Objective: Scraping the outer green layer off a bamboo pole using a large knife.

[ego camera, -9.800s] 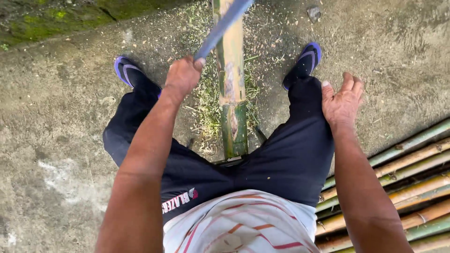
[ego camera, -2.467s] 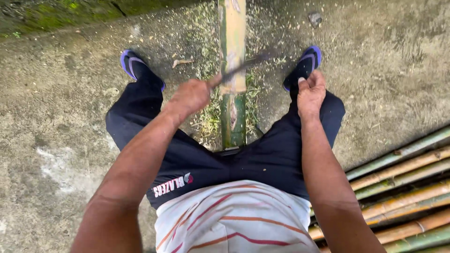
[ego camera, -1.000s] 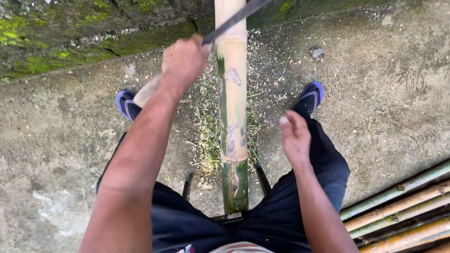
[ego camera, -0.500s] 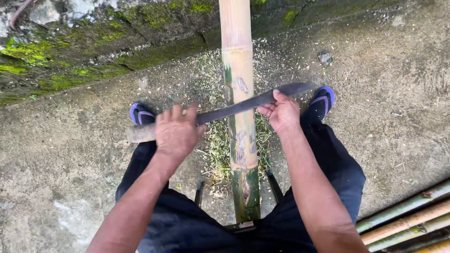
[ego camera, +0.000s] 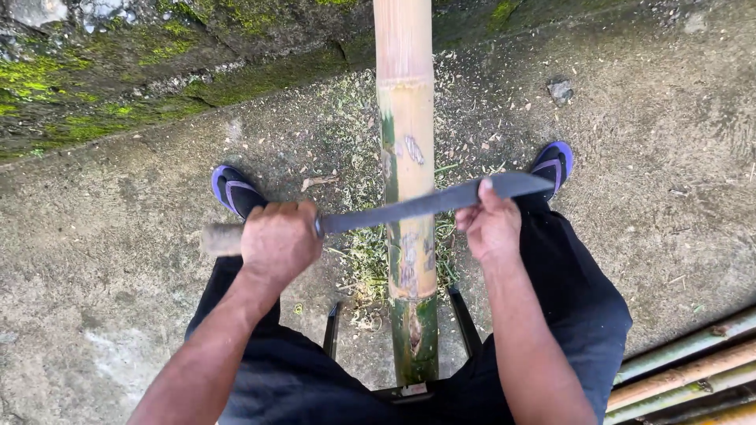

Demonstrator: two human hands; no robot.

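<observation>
Currently the long dark metal blade with a pale wooden handle [ego camera: 409, 208] lies crosswise over the thick tan and green bamboo pole [ego camera: 405, 197], which runs lengthwise away from the person between the legs. The blade rests against the upper face of the pole at about mid-length, where the green skin is partly scraped to tan.

Left hand [ego camera: 277, 242]: fingers curled into a closed fist around the wooden handle, knuckles up, to the left of the pole. A short stub of handle projects beyond the fist on the outer side.

Right hand [ego camera: 490, 227]: fingers pinched onto the back of the blade near its tip, thumb raised above the top edge, to the right of the pole. The blade tip extends just beyond this hand.

Both feet, in blue and black sandals [ego camera: 233, 189], stand on the grey concrete floor [ego camera: 94, 283], one on each side of the pole. The legs are in dark trousers [ego camera: 575, 307]. Fine green and pale shavings [ego camera: 366, 252] lie on the concrete around the pole. A moss-covered stone wall [ego camera: 118, 71] borders the floor at the far side. A stack of slimmer bamboo lengths [ego camera: 693, 366] lies at the lower right, well apart from the blade.
</observation>
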